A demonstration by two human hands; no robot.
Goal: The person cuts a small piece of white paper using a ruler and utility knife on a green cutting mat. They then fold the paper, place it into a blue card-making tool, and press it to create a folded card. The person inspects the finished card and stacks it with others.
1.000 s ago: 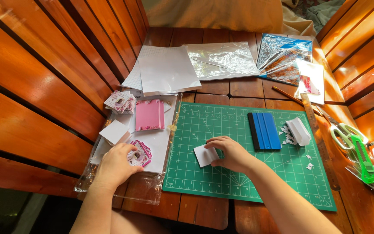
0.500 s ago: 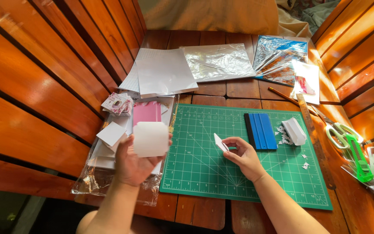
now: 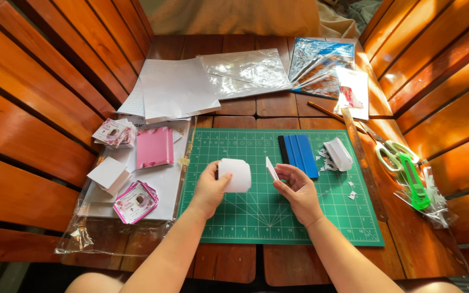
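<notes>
White card piece (image 3: pixel 235 174) sits up in the left hand (image 3: pixel 211 187), hovering above the near-left part of the green cutting mat (image 3: pixel 256 217), fingers (image 3: pixel 225 176) curled around its left edge and clamped on it. Beside it, the right hand (image 3: pixel 298 190) pinches a smaller white slip (image 3: pixel 271 169) edge-on between thumb and fingertips, closed tight on it, also over the mat. Risk here, as I read it: both pieces are thin and held in the air, so a loose pinch could let the slip flutter down among the paper scraps (image 3: pixel 350 191) on the mat's right side, or a hard squeeze could crease the card. Further back on the mat lie a blue squeegee (image 3: pixel 299 155) and a white folded piece (image 3: pixel 338 153). Left of the mat, a pink card (image 3: pixel 154 147) and printed sticker stacks (image 3: pixel 135 202) rest on a plastic sleeve. Right of it, green scissors (image 3: pixel 394 154) and a green cutter (image 3: pixel 414 184) lie on the counter (image 3: pixel 234 260). Beyond the mat, white sheets (image 3: pixel 176 89) and shiny film (image 3: pixel 248 70).
</notes>
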